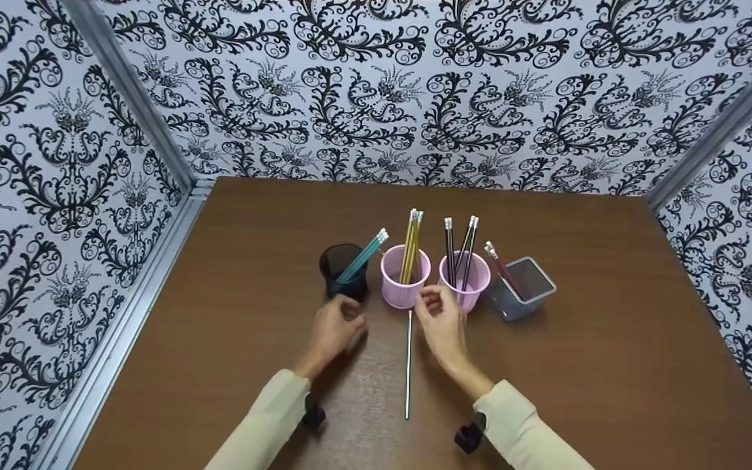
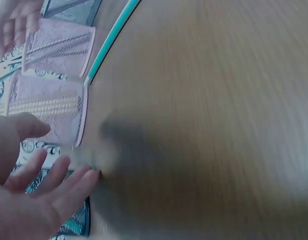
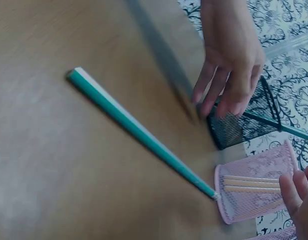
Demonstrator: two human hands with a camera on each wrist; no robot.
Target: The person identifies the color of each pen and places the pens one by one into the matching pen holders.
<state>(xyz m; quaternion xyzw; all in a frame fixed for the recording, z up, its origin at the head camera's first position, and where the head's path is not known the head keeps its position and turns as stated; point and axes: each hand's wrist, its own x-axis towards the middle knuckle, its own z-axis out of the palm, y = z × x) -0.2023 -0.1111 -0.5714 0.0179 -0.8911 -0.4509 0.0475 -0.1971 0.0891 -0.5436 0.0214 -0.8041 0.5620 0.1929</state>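
My left hand [image 1: 338, 326] is just in front of the black mesh cup [image 1: 343, 271], its fingers relaxed and empty. Teal pencils [image 1: 363, 258] lean in that cup. Near the front of the two pink cups is my right hand [image 1: 442, 323], fingers loosely bent with nothing in them. A single teal pencil [image 1: 408, 365] lies on the table between the hands, its eraser end close to the base of the left pink cup [image 1: 397, 295]. Yellow pencils [image 1: 410, 251] stand in this cup. Black pencils [image 1: 450, 245] stand in the right pink cup [image 1: 477, 274], which the right hand partly hides.
A grey square mesh holder [image 1: 526, 303] with dark red pencils [image 1: 503, 271] stands at the right end of the row. Patterned panels [image 1: 376, 98] rise behind and beside the brown table [image 1: 252, 261]. A metal rail [image 1: 128, 333] runs along the left edge.
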